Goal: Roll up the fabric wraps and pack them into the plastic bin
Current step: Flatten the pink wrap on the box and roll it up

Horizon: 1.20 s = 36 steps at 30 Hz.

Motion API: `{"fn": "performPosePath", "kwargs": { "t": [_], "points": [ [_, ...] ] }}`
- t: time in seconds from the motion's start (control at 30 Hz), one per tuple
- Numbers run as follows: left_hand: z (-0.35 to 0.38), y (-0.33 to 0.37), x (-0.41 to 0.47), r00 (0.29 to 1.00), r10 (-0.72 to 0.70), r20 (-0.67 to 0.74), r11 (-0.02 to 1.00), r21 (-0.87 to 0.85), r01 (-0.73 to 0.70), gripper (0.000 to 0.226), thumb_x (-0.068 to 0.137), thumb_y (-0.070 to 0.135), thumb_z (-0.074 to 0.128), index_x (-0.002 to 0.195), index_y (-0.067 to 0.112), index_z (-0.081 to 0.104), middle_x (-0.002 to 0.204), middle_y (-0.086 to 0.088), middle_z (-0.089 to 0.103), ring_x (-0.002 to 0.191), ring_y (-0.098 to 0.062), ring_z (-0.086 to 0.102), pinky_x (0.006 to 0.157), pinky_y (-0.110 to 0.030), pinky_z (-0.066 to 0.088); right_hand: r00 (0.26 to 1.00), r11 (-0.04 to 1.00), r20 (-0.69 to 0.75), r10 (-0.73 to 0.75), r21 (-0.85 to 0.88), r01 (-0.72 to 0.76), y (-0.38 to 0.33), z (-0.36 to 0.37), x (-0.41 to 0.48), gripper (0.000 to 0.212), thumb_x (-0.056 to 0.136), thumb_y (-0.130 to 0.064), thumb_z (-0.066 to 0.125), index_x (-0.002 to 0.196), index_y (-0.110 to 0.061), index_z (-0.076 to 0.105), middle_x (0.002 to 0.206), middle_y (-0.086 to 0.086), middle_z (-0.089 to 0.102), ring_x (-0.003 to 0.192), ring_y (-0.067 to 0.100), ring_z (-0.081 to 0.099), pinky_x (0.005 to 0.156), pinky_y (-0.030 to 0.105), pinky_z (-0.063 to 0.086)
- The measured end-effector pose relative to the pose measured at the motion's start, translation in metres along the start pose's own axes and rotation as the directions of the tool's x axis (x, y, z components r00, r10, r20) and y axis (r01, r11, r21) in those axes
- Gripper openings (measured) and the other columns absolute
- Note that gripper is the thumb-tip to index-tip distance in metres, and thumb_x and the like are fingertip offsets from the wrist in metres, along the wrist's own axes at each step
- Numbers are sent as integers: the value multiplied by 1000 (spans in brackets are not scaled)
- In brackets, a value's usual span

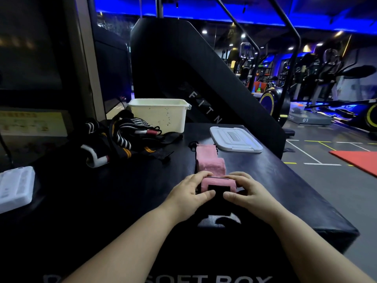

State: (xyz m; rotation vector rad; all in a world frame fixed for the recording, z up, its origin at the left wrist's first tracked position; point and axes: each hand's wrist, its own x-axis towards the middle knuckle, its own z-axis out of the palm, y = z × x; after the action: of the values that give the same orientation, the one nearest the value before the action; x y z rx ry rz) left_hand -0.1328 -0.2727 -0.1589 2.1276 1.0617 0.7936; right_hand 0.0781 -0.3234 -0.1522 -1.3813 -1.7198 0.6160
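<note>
From the hands, the cream plastic bin (161, 116) stands open at 11 o'clock — its inside hidden; its flat white lid (234, 140) lies at 1. The left hand (189, 194) and right hand (247, 194) clamp curled fingers on the fuzzy pink wrap (211, 165), half rolled — black striped wraps (122, 137) heap at 10.

Dim scene; blue ceiling glow above, near surface in shadow, wide-angle bending at edges.

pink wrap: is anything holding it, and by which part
The left hand and right hand pinch the pink wrap at its rolled near end.
</note>
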Motion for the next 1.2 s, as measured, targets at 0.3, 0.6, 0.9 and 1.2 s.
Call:
{"fn": "performPosePath", "kwargs": {
  "t": [0.3, 0.6, 0.9, 1.2],
  "points": [
    [4, -5, 8, 996, -86, 22, 996, 2, 86, 73, 68, 84, 29, 131, 48, 41, 108, -2, 65, 109, -21, 58, 101, -42, 43, 999, 983, 26, 35, 181, -39, 2, 2, -1, 29, 80, -39, 75, 104, -48, 61, 76, -4, 67, 68, 10, 58, 74, 28, 47],
    [-2, 2, -4, 1000, -20, 13, 997, 73, 19, 74, 71, 59, 69, 137, 39, 41, 132, 22, 34, 127, -4, 37, 110, -28, 31, 992, 980, -67, 103, 180, -90, 2, 5, 0, 11, 88, -29, 69, 94, -38, 70, 88, -3, 74, 79, 3, 65, 85, 26, 48],
    [0, -2, -1, 996, -90, -15, 996, -3, 90, 57, 61, 72, 63, 114, 58, 48, 104, 9, 44, 103, -10, 54, 103, -33, 43, 997, 992, -69, 26, 121, -17, -1, 3, -4, 21, 82, -41, 73, 102, -44, 66, 100, -8, 66, 89, 9, 63, 80, 19, 50],
    [0, -3, 0, 999, -32, 23, 998, 49, 31, 85, 63, 64, 65, 140, 45, 33, 140, 16, 39, 128, -7, 43, 111, -33, 35, 993, 977, -91, 75, 209, -54, 0, 6, -4, 20, 81, -34, 74, 100, -38, 69, 95, 2, 74, 85, 9, 67, 84, 27, 52]
  ]
}}
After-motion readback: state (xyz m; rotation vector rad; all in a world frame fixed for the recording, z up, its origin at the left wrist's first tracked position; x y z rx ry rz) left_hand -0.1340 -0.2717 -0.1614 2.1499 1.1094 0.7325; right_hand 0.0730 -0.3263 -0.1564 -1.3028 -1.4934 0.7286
